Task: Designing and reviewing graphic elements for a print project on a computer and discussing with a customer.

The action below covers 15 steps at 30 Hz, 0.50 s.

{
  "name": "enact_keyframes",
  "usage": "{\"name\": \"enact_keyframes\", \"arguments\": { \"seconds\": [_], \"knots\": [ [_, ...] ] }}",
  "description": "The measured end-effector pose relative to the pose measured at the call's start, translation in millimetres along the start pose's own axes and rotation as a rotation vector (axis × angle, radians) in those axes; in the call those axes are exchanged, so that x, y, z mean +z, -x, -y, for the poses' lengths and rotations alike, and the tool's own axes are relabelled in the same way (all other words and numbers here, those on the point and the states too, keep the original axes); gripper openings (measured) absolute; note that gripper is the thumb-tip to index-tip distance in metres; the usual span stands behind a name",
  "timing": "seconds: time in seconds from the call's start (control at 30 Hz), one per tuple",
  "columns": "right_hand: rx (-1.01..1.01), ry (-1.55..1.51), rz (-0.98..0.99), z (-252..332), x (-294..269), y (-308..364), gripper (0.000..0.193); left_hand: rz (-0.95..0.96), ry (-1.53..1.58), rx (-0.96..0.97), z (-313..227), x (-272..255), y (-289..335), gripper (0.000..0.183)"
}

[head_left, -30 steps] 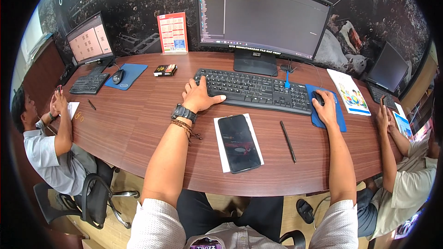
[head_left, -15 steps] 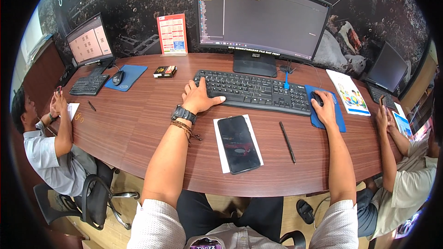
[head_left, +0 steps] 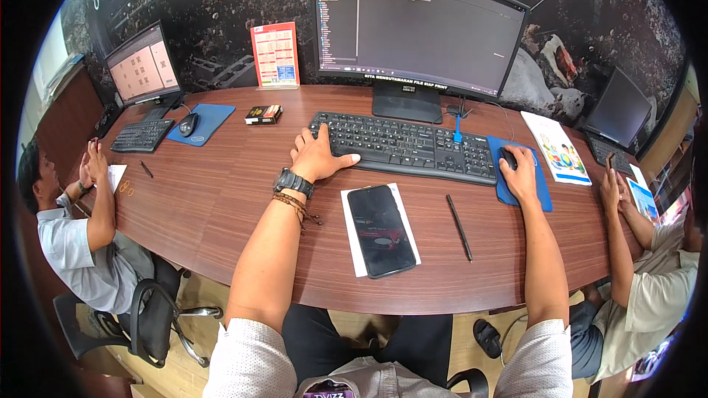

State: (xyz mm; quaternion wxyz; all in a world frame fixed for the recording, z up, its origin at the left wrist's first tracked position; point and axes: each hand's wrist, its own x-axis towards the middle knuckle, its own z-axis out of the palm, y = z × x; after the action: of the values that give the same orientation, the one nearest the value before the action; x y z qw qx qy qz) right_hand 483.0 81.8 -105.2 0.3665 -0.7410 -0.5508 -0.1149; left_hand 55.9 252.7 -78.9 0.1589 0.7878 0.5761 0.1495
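My left hand rests on the left end of a black keyboard, its fingers spread over the keys and its thumb stretched out along the front edge. A black watch and beaded bracelets are on that wrist. My right hand is curled over a black mouse on a blue mouse pad. Behind the keyboard stands a wide curved monitor with a dark file window. Between my forearms lie a dark smartphone on white paper and a slim black pen.
A small box and a red price-list stand sit left of the monitor. A booklet lies right of the mouse pad. People sit at both sides, near another keyboard and a dark screen.
In the monitor's file list, a row near the top now looks highlighted. The hands of the person at left have shifted slightly. My own hands stay almost where they were.
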Motion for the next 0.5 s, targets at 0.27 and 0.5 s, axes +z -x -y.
{"name": "enact_keyframes", "arguments": {
  "seconds": [0.27, 0.5],
  "knots": [
    [0.006, -0.002, 0.003, 1.9, -0.2, -0.1, 0.039, 0.004, 0.003, -0.003, 0.5, -0.5, 0.4, 0.120],
    [0.021, -0.033, 0.001, 1.0, -2.3, 1.7, 0.039, -0.002, -0.016, 0.003, -4.2, -2.0, 1.2, 0.121]
  ]
}}
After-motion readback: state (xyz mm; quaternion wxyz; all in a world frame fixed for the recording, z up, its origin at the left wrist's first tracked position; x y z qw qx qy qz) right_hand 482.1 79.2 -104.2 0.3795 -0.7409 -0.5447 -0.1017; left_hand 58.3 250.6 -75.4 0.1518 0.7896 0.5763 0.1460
